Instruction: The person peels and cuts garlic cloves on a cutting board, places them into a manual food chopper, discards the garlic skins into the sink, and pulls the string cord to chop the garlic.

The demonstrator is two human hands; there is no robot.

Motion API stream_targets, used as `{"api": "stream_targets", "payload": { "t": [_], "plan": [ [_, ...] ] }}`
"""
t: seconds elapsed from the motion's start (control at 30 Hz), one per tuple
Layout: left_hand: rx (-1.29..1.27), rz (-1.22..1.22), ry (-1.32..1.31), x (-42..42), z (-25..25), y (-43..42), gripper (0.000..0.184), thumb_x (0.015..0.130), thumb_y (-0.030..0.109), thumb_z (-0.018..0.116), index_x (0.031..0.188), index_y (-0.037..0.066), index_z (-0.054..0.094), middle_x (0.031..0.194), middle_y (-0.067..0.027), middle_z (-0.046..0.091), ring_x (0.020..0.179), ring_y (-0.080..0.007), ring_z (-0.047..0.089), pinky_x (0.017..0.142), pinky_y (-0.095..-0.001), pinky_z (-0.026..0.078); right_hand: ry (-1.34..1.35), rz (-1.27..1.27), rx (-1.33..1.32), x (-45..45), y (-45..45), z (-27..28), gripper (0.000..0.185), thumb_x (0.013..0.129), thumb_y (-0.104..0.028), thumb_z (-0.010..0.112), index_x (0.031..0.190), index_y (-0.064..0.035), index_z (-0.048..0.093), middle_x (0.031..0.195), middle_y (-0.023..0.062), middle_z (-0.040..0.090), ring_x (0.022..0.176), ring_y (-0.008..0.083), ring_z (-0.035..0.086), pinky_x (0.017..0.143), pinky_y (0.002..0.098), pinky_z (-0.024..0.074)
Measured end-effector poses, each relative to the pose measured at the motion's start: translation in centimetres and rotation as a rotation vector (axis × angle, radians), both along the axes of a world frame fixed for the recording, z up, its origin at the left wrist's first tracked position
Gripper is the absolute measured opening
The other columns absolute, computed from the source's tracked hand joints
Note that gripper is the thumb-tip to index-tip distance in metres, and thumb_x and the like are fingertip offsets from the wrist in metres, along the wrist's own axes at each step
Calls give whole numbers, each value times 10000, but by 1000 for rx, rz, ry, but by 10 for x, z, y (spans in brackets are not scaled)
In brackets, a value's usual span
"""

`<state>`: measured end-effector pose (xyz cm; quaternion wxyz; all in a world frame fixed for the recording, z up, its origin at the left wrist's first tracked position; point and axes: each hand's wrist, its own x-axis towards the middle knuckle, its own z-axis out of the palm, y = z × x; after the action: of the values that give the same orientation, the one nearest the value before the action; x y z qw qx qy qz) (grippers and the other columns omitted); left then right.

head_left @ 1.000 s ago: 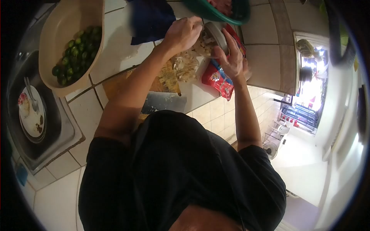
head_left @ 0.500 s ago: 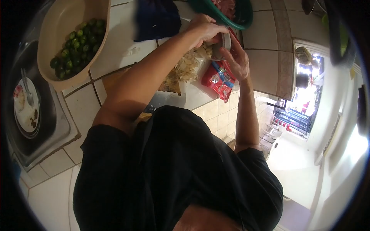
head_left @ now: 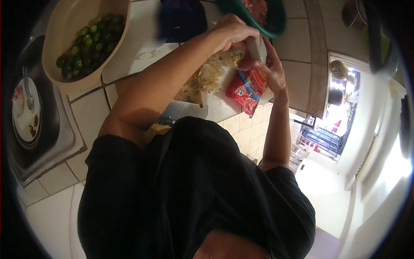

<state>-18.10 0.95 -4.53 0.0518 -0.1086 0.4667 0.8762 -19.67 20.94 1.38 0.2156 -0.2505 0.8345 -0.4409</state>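
Between both my hands is a small pale container [head_left: 257, 49], tilted, with a reddish part low on it; its contents are hidden. My left hand [head_left: 233, 32] grips it from the upper left. My right hand [head_left: 272, 71] holds its right side, with the thumb across it. Just below lies a red packet [head_left: 248, 88] with blue print. A heap of thin pale slices or peelings [head_left: 210, 77] sits left of the packet, beside a brown wrapper [head_left: 192, 93] with a zigzag edge. A green basin [head_left: 278, 28] holding pinkish meat stands just beyond my hands.
A beige tub [head_left: 51, 47] of small green round vegetables stands at the left. Beside it, a steel sink [head_left: 71, 142] contains a dirty plate [head_left: 26, 123] and fork. Dark blue cloth or plastic [head_left: 181, 19] lies on the tiled counter. A grey flat blade-like piece [head_left: 185, 111] is near my body.
The container has tilted in my hands, showing more of its pale side. My right hand has shifted slightly right. The whole view has moved a little.
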Motion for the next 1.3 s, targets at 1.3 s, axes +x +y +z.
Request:
{"api": "stream_targets", "payload": {
  "t": [1.3],
  "plan": [
    [-1136, -116, 104, 20, -11, -12, 539, 665, 400, 781, 1070, 53, 707, 993, -177, 698, 977, -319, 664, 871, -393, 516, 492, 103, 470, 8, -9, -22, 1068, 592, -324, 925, 1398, 16, 312, 1422, 247, 404, 1307, 320, 438, 1060, 433, 405]
  ]
}}
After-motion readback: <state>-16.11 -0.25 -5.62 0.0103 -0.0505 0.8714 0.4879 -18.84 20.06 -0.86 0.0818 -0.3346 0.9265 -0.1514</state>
